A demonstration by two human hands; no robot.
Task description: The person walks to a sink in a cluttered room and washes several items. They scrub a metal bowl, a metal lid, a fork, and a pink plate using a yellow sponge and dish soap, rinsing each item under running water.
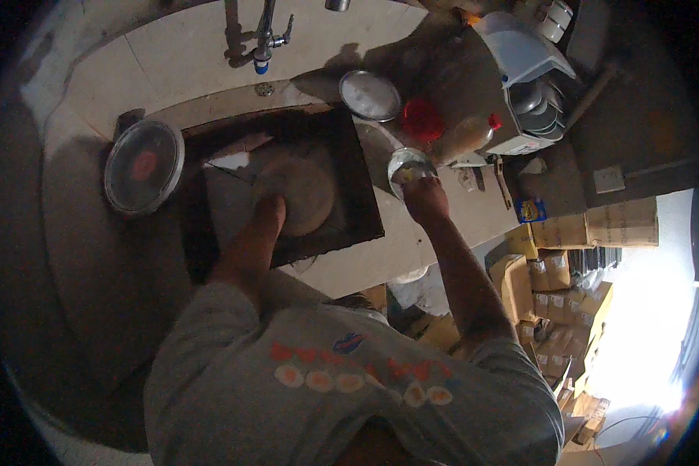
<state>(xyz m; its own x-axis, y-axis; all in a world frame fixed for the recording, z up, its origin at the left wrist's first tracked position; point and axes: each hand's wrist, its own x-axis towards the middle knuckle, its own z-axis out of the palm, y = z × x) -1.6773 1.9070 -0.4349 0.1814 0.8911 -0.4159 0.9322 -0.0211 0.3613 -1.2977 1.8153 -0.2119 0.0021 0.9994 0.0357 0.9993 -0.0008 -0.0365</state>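
Inside the dark rectangular sink point(363, 182), a wide round plate point(304, 189) is tilted up, dull and brownish in the dim light. My left hand point(270, 214) grips its near-left edge, thumb on the face and the other fingers hidden. On the counter right of the sink stands a small shiny metal bowl point(396, 163). My right hand point(427, 199) reaches into that bowl with its fingers bent down. Something small and yellowish shows beside the fingertips, too unclear to name. A white piece point(231, 161) lies at the sink's far-left part.
A large round lid point(143, 168) leans left of the sink. Beyond the bowl are a metal lid point(370, 96), a red round item point(422, 119) and a lying red-capped bottle point(467, 137). A dish rack point(532, 62) holds plates. The tap point(262, 54) overhangs the far edge. Cardboard boxes point(559, 287) fill the right.
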